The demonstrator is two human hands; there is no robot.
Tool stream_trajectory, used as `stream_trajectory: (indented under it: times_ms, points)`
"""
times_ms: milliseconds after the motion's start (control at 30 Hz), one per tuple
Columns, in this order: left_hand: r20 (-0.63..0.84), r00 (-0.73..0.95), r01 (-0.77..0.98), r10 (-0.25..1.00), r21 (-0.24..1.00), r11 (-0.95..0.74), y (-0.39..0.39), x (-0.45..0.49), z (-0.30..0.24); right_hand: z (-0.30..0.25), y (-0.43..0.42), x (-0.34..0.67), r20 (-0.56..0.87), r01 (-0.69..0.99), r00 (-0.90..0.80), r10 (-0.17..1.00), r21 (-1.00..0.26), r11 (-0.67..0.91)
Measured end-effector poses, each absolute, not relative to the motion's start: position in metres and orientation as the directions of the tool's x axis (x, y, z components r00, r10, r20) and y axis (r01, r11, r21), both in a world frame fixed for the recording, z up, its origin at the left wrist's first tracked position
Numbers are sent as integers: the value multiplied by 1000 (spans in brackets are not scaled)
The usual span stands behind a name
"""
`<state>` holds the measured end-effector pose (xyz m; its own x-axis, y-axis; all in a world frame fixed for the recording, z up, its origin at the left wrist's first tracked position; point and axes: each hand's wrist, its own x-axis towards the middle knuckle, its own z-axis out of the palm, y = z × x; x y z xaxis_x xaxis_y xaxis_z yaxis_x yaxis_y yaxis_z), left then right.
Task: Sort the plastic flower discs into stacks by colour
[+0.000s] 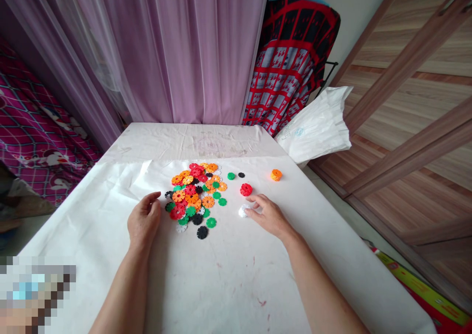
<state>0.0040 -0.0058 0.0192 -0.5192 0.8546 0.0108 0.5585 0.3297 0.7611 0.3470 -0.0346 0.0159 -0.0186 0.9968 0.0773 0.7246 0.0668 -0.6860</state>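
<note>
A loose pile of flower-shaped plastic discs (191,196) in red, orange, green, black and white lies on the white-covered table. My left hand (143,218) rests on its edge just left of the pile, fingers loosely curved and thumb apart, with nothing seen in it. Right of the pile, my right hand (268,217) has its thumb at a small white stack of discs (243,210); its fingers are apart. Beyond those fingertips sits a red stack of discs (246,190). Farther back are a green stack (231,176), a black disc (241,175) and an orange stack (276,175).
The table (221,285) has a cloth cover with a few reddish marks. A white bag (319,127) hangs at its far right corner. Purple curtains (199,53) stand behind, a wooden wardrobe (416,112) to the right. A pixelated patch hides the lower left corner.
</note>
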Motion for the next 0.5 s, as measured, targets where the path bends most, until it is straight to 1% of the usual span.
stream_trajectory:
  times_ms: [100, 233, 400, 500]
  points:
    - [8, -519, 557, 855, 761, 331, -6, 5, 21, 15, -36, 339, 114, 773, -87, 990, -619, 140]
    - [-7, -518, 551, 856, 762, 340, -6, 6, 22, 12, -36, 332, 102, 822, -93, 990, -554, 134]
    - [4, -515, 546, 857, 772, 324, -6, 4, 17, 10, -36, 333, 100, 839, -92, 991, -528, 131]
    - [42, -513, 555, 857, 778, 295, -4, 2, 12, 14, -37, 335, 122, 850, -90, 988, -508, 140]
